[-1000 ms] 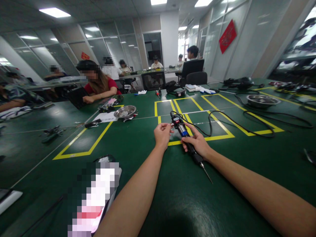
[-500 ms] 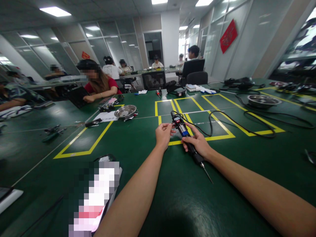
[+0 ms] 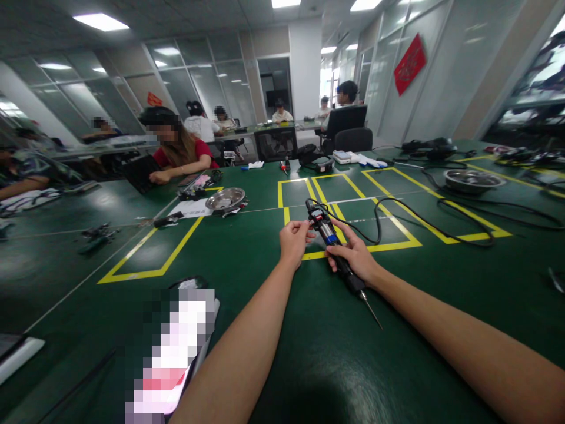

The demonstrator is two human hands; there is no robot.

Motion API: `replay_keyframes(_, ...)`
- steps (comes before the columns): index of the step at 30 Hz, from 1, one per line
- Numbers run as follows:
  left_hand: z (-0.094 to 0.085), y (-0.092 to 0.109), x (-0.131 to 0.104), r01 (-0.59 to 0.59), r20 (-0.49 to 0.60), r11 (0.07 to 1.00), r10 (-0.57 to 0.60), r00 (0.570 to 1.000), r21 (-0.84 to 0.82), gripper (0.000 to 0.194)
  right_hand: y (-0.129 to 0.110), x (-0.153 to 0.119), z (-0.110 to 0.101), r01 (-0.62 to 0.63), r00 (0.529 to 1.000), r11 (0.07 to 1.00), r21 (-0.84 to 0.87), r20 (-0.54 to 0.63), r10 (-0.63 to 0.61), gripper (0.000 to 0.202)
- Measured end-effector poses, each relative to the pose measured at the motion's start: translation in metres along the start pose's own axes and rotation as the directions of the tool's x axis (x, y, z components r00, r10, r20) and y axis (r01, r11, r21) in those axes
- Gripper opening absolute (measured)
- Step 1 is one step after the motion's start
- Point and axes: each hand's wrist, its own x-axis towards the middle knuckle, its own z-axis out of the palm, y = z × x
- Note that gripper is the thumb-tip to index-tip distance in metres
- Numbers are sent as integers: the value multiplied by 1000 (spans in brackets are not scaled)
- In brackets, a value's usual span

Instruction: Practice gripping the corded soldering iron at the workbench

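Green tabletop, blue-banded black screwdriver

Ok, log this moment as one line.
right hand: grips electric screwdriver | left hand: beside its corded end, contact unclear | bit: pointing toward near side

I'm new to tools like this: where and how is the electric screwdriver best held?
Probably by the black barrel, from the right side, as the right hand does: that stretch of the electric screwdriver looks slim enough to wrap. The exposed bit points toward the near side and the cord joins the far end, so both ends seem worse holds.
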Motion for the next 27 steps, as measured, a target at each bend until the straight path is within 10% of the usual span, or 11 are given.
replay_keyframes(27, 0, -1, 1, 36, 44, 989, -30, 999, -142, 29, 0, 0, -2, -1, 1000, 1000, -13, 30, 2, 95)
